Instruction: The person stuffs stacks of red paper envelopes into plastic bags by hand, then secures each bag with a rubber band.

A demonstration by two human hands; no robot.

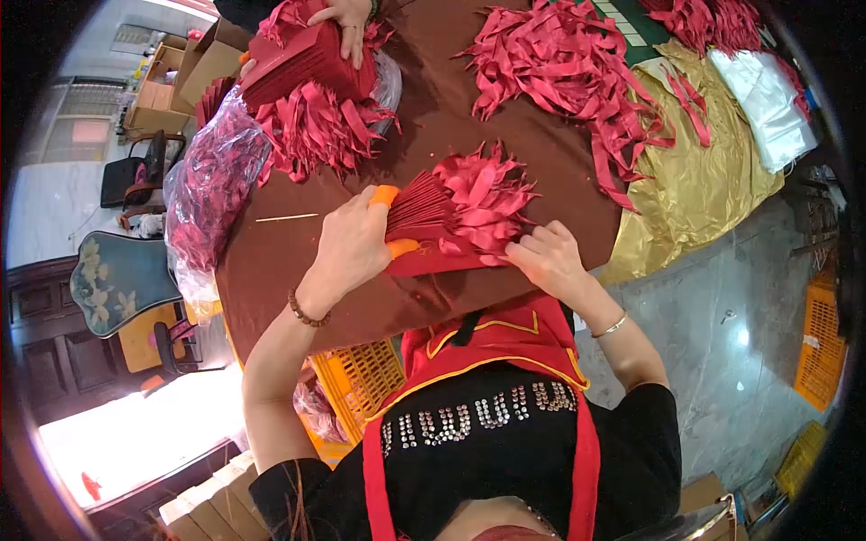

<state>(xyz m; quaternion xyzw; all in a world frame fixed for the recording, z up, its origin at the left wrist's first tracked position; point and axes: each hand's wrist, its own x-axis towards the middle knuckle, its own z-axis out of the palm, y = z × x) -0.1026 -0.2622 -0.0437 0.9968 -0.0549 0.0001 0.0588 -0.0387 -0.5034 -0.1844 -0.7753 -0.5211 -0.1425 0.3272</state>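
My left hand (354,245), with orange finger covers on thumb and forefinger, grips one end of a stack of red cards (424,221) that lies on the brown tablecloth (541,180). Red ribbon loops (483,194) fan out from the far end of the stack. My right hand (544,257) holds the stack's lower right edge, fingers curled against the ribbons. A bead bracelet is on my left wrist and a thin bangle on my right.
Across the table another person's hand (347,22) rests on a second red stack (302,63). Loose red ribbons (559,63), gold sheeting (695,180), white bags (767,99) and a bagged red heap (212,180) surround me. An orange crate (356,379) stands below the table edge.
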